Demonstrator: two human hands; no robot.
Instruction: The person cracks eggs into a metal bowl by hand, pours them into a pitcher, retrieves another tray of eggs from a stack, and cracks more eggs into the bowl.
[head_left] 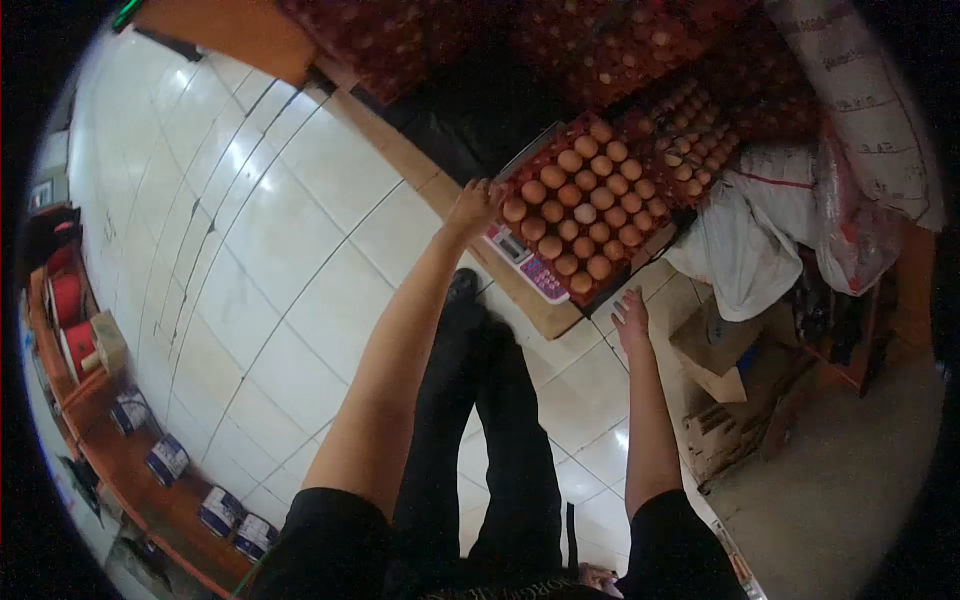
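A red egg tray [602,178] full of brown eggs sits on a digital scale with a white and purple keypad panel [545,280]. My left hand [478,207] is at the tray's left edge, beside the scale's display end. Its fingers are stretched out and somewhat bent; whether they touch the tray I cannot tell. Just off the tray's lower right corner, my right hand [632,320] hangs in the air, fingers apart and nothing in them.
More egg trays [695,135] stand behind and to the right, with tall stacks at the back. White sacks [745,245] and a cardboard box [710,350] lie at the right. A wooden shelf [130,480] with small packages runs along the left. White floor tiles [290,240] lie between.
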